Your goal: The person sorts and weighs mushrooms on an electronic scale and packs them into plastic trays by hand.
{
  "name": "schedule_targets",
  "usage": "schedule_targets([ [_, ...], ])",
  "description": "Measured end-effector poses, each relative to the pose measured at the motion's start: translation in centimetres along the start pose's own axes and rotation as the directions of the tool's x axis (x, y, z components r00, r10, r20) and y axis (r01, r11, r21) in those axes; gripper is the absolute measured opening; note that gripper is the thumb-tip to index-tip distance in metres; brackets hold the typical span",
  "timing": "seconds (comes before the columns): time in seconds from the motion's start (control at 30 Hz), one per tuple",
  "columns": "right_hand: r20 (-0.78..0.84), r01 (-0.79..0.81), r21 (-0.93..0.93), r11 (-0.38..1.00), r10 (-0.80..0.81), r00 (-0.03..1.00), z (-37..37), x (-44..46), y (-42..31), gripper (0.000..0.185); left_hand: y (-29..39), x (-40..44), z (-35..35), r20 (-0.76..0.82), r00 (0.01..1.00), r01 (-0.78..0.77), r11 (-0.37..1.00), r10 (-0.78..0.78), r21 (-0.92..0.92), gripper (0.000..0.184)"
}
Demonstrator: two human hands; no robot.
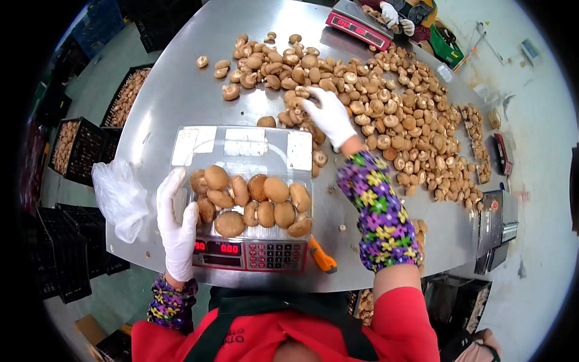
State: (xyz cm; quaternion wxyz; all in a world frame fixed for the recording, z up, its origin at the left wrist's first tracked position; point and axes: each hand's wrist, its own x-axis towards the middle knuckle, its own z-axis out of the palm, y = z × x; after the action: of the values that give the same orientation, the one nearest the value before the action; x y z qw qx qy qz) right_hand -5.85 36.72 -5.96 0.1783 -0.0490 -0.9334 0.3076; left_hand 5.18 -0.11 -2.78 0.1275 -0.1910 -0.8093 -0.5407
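Note:
My left hand (177,223), in a white glove, rests at the left edge of a clear tray on the scale (276,256), thumb and fingers apart. Brown mushrooms (230,224) fill the front part of the tray. The scale's red display reads 0.00 at its right. My right hand (326,114), also gloved, reaches beyond the scale into the mushroom pile (386,96). Its fingertips are bent round a mushroom (300,92) at the pile's near left side. An orange-handled tool (322,256) lies just right of the scale.
A crumpled plastic bag (120,199) lies left of the scale on the metal table (157,108). Across the table, another person's gloved hands (398,19) are beside a second scale (357,27). Black crates (73,151) with mushrooms stand on the floor at left.

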Motion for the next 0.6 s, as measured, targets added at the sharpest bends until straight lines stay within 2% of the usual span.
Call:
schedule_targets([
  [0.03,0.009,0.088,-0.143,0.986,-0.088,0.996,1.8,0.7,0.6,0.039,-0.1,0.1,0.1,-0.002,1.000,-0.007,0.999,0.007,0.039,0.048],
  [0.1,0.087,0.040,-0.125,0.991,-0.029,0.996,3.3,1.4,1.0,0.040,0.2,0.2,0.0,0.000,1.000,-0.012,0.999,0.012,0.048,0.046],
  [0.13,0.046,-0.004,-0.100,0.995,0.008,0.999,3.3,1.5,1.1,0.040,0.5,0.1,-0.1,-0.013,1.000,0.005,1.000,-0.005,0.021,0.046],
  [0.17,0.049,-0.037,0.009,0.999,0.037,0.998,2.5,1.6,1.5,0.038,0.7,0.2,-0.1,-0.026,0.999,0.019,1.000,-0.019,-0.013,0.045],
  [0.23,0.002,-0.037,0.152,0.988,0.037,0.999,-1.8,-0.7,-0.2,0.039,0.8,-0.2,-0.4,-0.050,0.997,0.059,0.996,-0.063,-0.073,0.044],
  [0.3,0.107,-0.044,0.208,0.977,0.022,0.994,-7.1,-5.4,-1.6,0.035,0.4,-0.6,-1.3,-0.083,0.996,0.035,0.997,-0.041,-0.068,0.043],
  [0.37,0.203,-0.103,0.231,0.967,0.055,0.978,-12.6,-12.3,-4.1,0.030,0.9,-0.7,-1.6,-0.104,0.993,0.055,0.995,-0.064,-0.085,0.041],
  [0.4,0.168,-0.011,0.162,0.987,-0.016,0.986,-14.7,-16.2,-4.4,0.028,0.8,-0.8,-1.8,-0.114,0.991,0.054,0.994,-0.064,-0.092,0.040],
  [0.43,0.321,-0.253,0.175,0.951,0.188,0.928,-17.5,-19.7,-7.0,0.029,0.6,-0.8,-2.0,-0.126,0.990,0.051,0.994,-0.063,-0.100,0.039],
  [0.47,0.341,-0.295,0.096,0.951,0.247,0.907,-19.2,-23.2,-8.1,0.029,0.5,-0.7,-2.3,-0.135,0.990,0.026,0.999,-0.032,-0.045,0.037],
  [0.5,0.347,-0.230,0.001,0.973,0.215,0.913,-20.2,-27.1,-7.2,0.028,0.6,-0.6,-2.5,-0.144,0.988,0.043,0.999,-0.047,-0.032,0.037],
  [0.6,0.384,-0.407,-0.129,0.904,0.424,0.820,-22.1,-37.4,-6.7,0.027,1.5,-0.5,-3.3,-0.230,0.967,0.066,0.982,-0.107,-0.179,0.033],
])
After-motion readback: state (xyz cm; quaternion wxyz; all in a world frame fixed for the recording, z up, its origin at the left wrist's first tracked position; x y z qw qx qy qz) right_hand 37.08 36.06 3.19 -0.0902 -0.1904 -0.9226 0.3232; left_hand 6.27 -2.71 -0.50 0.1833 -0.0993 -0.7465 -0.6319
